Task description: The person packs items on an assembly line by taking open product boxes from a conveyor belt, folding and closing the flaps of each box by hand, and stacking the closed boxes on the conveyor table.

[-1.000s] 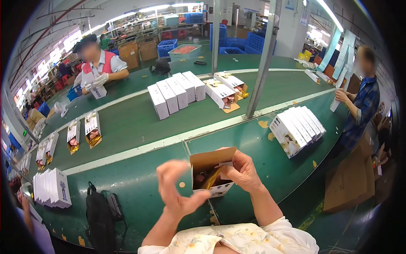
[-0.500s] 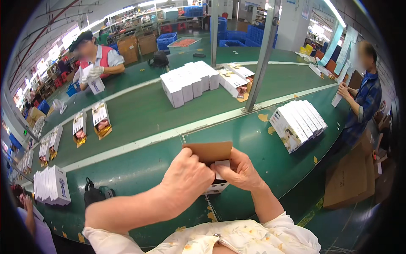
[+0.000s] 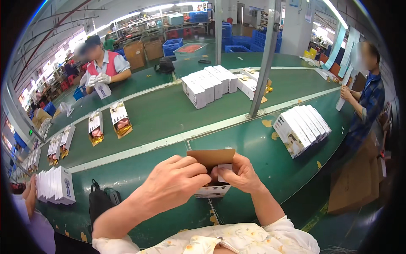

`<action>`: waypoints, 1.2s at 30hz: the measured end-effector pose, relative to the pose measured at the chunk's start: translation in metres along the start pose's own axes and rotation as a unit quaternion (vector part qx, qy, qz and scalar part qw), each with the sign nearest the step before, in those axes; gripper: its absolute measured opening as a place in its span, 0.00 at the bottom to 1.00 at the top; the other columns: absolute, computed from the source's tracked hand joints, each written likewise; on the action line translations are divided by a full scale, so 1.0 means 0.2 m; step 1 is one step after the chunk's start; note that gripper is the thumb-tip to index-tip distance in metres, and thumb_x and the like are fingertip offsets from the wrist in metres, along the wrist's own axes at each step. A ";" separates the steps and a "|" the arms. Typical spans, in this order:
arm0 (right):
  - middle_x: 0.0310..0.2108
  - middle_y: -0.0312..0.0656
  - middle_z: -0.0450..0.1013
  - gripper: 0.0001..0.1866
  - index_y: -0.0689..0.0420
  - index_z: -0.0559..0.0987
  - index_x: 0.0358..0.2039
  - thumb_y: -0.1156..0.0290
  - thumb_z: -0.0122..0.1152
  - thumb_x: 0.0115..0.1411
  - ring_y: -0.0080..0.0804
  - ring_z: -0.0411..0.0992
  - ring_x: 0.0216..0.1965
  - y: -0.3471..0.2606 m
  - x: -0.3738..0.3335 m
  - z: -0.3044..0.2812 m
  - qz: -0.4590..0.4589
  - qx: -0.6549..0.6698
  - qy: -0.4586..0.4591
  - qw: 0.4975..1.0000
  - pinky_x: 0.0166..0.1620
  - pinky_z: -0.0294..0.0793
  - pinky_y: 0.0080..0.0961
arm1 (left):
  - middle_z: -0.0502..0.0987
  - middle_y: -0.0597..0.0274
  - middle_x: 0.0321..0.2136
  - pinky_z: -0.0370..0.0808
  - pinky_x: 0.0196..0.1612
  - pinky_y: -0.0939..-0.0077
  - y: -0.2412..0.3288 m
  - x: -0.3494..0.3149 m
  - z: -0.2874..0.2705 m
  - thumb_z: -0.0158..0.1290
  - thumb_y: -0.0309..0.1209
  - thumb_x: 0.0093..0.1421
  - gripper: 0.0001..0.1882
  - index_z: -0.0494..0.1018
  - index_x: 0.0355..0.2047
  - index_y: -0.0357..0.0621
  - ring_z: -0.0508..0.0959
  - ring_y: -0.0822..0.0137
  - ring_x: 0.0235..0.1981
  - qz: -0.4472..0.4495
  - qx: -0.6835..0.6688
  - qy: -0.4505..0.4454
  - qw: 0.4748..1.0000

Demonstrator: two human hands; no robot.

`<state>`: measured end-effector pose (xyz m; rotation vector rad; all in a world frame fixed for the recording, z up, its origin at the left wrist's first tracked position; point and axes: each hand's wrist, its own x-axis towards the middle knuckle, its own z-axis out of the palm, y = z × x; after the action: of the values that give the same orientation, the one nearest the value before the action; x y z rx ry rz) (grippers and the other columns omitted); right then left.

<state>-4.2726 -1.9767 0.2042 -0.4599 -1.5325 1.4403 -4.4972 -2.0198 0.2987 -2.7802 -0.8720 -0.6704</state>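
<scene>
Gripping one small box (image 3: 212, 189) at the table's (image 3: 262, 152) near edge: left hand (image 3: 173, 186) and right hand (image 3: 239, 173) are both closing around its brown flap (image 3: 211, 156). Two rows of white boxes are lying farther along: five (image 3: 302, 129) by the right edge, five (image 3: 209, 84) across the belt.

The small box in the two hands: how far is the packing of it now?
Done: closed white boxes stand in a row on the green table. In hand: the left hand and right hand both grip the small box, its brown flap upright, not shut. Left: open boxes lie on the belt.
</scene>
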 end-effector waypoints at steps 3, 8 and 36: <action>0.38 0.33 0.76 0.15 0.61 0.76 0.54 0.79 0.55 0.67 0.17 0.74 0.40 0.02 0.00 0.06 0.012 0.015 -0.012 1.000 0.47 0.75 0.20 | 0.81 0.63 0.39 0.76 0.47 0.69 -0.02 -0.22 0.01 0.60 0.28 0.60 0.09 0.80 0.42 0.43 0.80 0.66 0.44 -0.110 -0.199 0.217 0.949; 0.40 0.35 0.77 0.16 0.60 0.77 0.54 0.81 0.55 0.66 0.18 0.74 0.39 0.05 0.04 0.20 0.032 0.002 -0.011 0.999 0.46 0.74 0.20 | 0.76 0.60 0.54 0.69 0.61 0.69 0.01 -0.35 0.41 0.56 0.26 0.66 0.20 0.72 0.58 0.38 0.75 0.69 0.55 -0.267 -0.717 0.322 0.559; 0.47 0.42 0.82 0.17 0.50 0.85 0.47 0.73 0.73 0.55 0.45 0.80 0.49 0.03 0.19 1.04 -0.145 -0.502 -0.082 0.849 0.54 0.80 0.37 | 0.63 0.49 0.64 0.63 0.65 0.67 -0.27 -1.16 0.29 0.48 0.26 0.59 0.28 0.65 0.62 0.41 0.63 0.60 0.65 -0.172 -0.659 0.260 0.684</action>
<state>-4.4619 -2.0615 0.2437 -0.6719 -2.3223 0.3434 -4.6753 -2.0773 0.1419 -2.8640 -0.9530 -2.9784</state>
